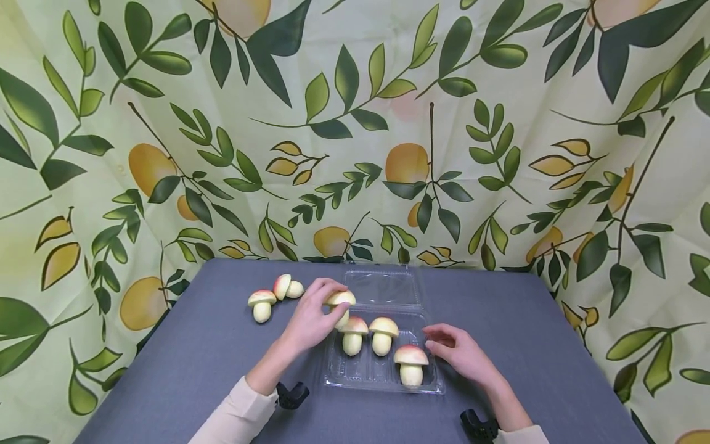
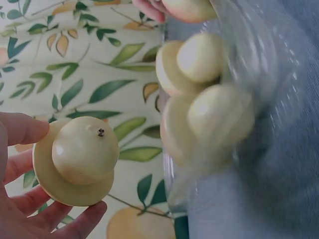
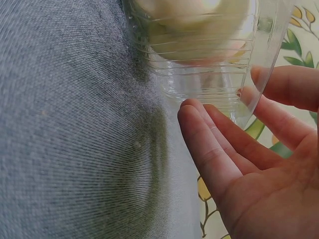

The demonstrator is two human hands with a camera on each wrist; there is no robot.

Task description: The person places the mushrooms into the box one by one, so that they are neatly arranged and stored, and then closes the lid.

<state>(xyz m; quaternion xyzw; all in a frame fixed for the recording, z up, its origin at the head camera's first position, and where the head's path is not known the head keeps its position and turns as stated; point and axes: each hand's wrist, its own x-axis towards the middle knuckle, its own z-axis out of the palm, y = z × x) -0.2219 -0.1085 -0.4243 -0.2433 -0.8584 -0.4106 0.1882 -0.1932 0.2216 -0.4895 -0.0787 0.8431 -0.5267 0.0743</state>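
Observation:
My left hand (image 1: 314, 316) holds a toy mushroom (image 2: 82, 154) by its cap, fingers spread round the rim and the rounded stem facing the left wrist camera. It hangs over the back left part of a clear plastic container (image 1: 383, 387). Inside lie three more mushrooms with red-tinged caps: a left one (image 1: 353, 342), a middle one (image 1: 382, 339) and a front right one (image 1: 411, 364). At the container's right side is my right hand (image 1: 460, 353). Its fingers are loosely extended, with fingertips right at the clear rim in the right wrist view.
Two more mushrooms sit on the grey cloth-covered table (image 1: 183, 370) at the back left, one upright (image 1: 262, 305) and one tipped over (image 1: 287, 287). The container's clear lid (image 1: 383, 287) lies folded back behind it. A leaf-patterned curtain (image 1: 355, 142) closes off the back.

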